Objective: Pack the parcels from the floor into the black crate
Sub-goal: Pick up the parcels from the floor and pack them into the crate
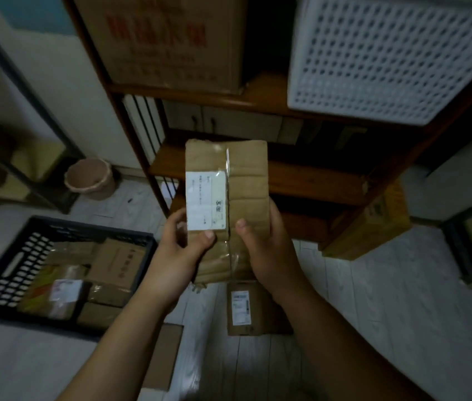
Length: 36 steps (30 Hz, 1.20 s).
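Floor point(257, 371): pale boards, open between the forearms; flat cardboard piece point(163, 357) low centre.
Labelled parcel point(246, 309): on floor, under the right wrist.
Black crate point(12, 264): left on floor, open-topped, several parcels inside, near rim clear.
Left hand point(181, 253): grip clamped on held parcel point(243, 195), thumb on front.
Right hand point(266, 250): grip clamped on its right edge, thumb forward.
Held parcel: upright, mid-air, before wooden shelf point(301, 175).
White basket point(388, 56): upper shelf.

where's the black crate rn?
Head view, lower left: the black crate sits on the floor left of the left hand, already holding several parcels, with the pink bucket behind it.
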Available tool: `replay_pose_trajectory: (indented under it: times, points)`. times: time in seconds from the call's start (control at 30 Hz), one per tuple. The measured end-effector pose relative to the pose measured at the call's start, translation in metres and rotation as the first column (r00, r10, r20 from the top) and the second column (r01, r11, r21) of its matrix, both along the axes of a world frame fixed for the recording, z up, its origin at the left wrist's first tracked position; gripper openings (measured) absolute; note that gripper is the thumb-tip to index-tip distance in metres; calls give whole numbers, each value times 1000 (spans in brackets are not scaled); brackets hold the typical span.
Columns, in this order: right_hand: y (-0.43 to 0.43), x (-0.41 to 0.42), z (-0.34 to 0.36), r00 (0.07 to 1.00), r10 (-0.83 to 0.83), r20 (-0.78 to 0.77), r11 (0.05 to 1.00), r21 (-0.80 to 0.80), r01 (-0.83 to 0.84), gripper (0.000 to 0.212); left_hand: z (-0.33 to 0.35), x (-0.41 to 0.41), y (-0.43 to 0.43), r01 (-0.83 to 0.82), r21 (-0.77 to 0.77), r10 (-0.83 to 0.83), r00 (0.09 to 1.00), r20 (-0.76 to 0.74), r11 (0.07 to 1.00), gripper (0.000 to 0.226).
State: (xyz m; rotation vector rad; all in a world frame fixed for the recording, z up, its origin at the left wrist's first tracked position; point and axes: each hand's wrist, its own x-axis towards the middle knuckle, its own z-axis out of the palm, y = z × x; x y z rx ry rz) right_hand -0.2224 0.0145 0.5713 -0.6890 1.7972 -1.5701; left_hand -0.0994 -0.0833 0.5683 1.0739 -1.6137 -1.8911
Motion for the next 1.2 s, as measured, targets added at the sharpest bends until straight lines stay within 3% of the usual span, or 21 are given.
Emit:
replay_pose_trajectory:
  times: [0.1,0.27,0.5,0.67,0.8,1.03,1.2]
  points:
    - [18,39,83,998,43,38,999,18,-44,42,80,45,20,47,98,-45,999,-27,994,56]
    - [61,94,176,995,13,98,1000,27,-16,38,169,110,60,186,121,-178,981,-78,975,83]
    - [119,154,228,985,148,88,989,-37,-145,26,232,186,114,48,10,-47,996,-78,999,88]
    - [137,193,259,992,115,46,989,-96,-110,51,262,226,146,-33,-7,32,990,-137,999,62]
    - [128,222,277,995,98,26,988,-123,-94,73,280,261,130,-15,-45,7,985,-173,999,79]
    - [62,300,294,995,0,104,956,-292,31,78,304,367,63,70,-124,-94,976,-198,990,53]
    - [1,390,287,963,-42,265,914,-379,144,71,299,437,7,-226,-18,217,952,-214,974,65]
